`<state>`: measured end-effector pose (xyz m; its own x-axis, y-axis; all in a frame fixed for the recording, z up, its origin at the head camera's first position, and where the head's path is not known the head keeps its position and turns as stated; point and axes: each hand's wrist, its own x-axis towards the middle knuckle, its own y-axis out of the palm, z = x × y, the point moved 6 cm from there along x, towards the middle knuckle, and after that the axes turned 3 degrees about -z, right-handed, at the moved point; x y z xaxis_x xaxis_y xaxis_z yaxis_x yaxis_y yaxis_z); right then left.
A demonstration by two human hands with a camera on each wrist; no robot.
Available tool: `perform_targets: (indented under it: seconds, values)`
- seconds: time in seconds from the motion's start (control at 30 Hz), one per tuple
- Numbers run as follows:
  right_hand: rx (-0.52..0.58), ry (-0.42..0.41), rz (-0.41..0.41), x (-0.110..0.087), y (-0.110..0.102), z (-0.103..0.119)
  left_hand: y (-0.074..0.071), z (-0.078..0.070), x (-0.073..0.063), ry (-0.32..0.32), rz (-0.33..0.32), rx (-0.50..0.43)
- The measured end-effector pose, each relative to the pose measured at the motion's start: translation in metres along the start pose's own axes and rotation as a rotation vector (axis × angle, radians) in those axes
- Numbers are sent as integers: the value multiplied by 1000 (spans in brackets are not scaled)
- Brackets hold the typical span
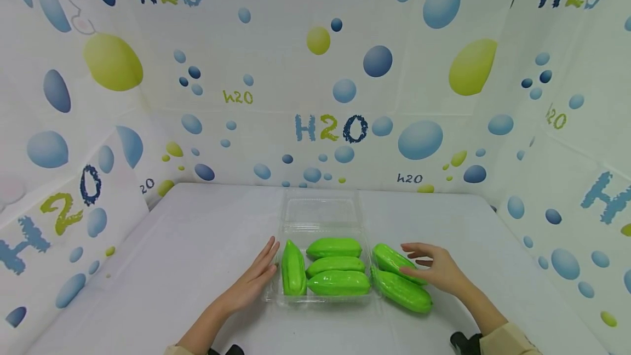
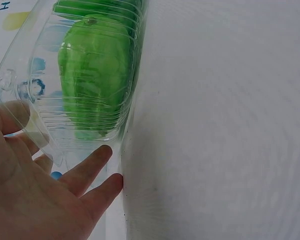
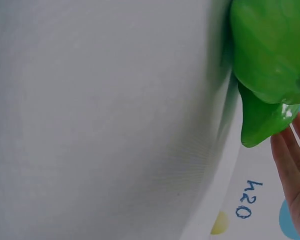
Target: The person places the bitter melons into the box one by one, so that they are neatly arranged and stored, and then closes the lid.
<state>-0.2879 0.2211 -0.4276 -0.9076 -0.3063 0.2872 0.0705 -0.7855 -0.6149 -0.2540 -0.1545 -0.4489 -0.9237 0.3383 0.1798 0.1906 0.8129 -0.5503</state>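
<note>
A clear plastic clamshell box [image 1: 321,299] lies with its lid [image 1: 321,211] folded back. Inside, one glossy green elongated vegetable [image 1: 294,270] points away from me at the left, beside three lying crosswise [image 1: 339,283]. My left hand [image 1: 255,274] rests along the box's left side, fingers straight; in the left wrist view its fingertips are right at the clear wall [image 2: 45,100]. Right of the box lie two more green vegetables, a far one [image 1: 391,259] and a near one [image 1: 401,291]. Over the far one is my right hand [image 1: 439,270], thumb and fingers spread about it.
A white-covered table [image 1: 207,234] carries everything. Behind it and at both sides hangs a white sheet [image 1: 276,70] printed with blue and green dots and H2O lettering. Dark straps [image 1: 465,342] show at the wrists.
</note>
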Motion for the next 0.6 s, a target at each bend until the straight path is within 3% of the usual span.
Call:
perform_targets:
  seconds: [0.6]
  values:
    - [-104,24,52,-1,5,-10,0,1,0,0,-2,-4]
